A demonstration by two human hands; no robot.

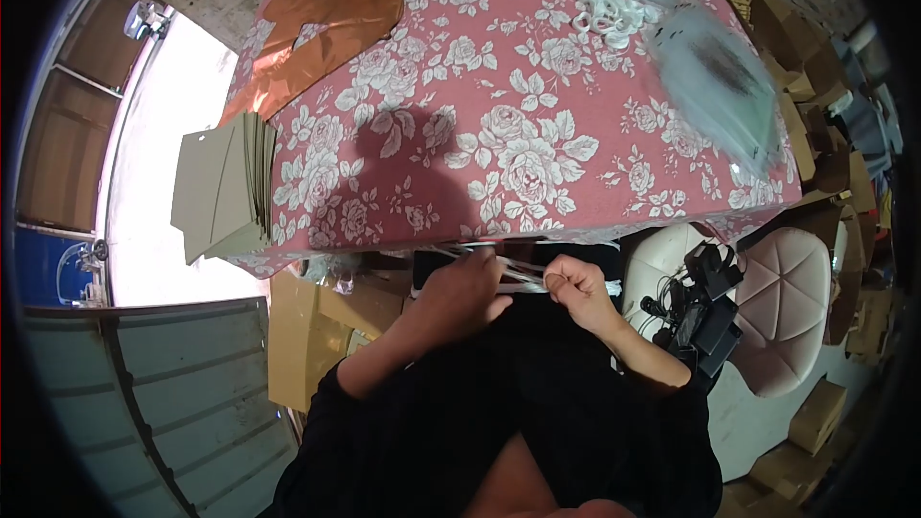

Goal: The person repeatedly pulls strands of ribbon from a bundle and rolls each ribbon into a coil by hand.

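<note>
Thin white strands (523, 278), perhaps cord or elastic, stretch between my two hands, just below the table's front edge. My left hand (462, 295) is closed around one end; its thumb points right and the hand looks slightly blurred. At the other end, my right hand (578, 290) pinches the strands with bent fingers. Both hands are in front of my dark clothing, above my lap. How the strands run inside the fingers is hidden.
A pink floral tablecloth (528, 163) covers the table. On it are white loops (614, 17), a clear plastic bag (720, 82), orange foil pieces (321, 34) and grey-brown cardboard sheets (225, 187). Black adapters with cables (705, 317) lie on a pale chair (782, 307) at right.
</note>
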